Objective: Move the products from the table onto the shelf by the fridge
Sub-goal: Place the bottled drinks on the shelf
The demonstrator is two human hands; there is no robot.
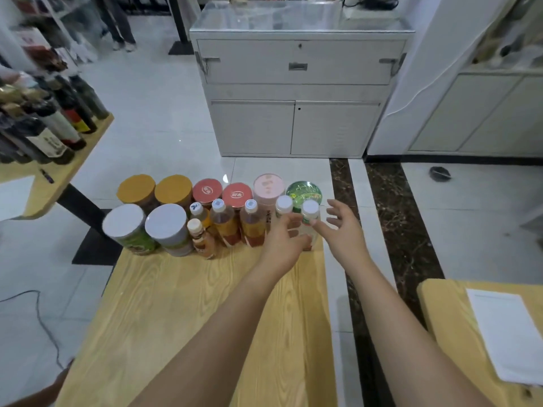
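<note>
Barely begun, by the look: products all bunched at far edge of table (191,304), 12 o'clock; none seen shelved, fridge shelf not in view. Left hand (283,239) curling round white-capped btl (284,205); cannot tell if grip closed. Right hand (340,230) spread wide, thumb touching second white-capped btl (311,211), 1 o'clock. Smooth clear plastic btls, slim necks. Round flat-lidded orange-lid jars (136,188) at 11 o'clock. Pale grained wood tabletop.
</note>
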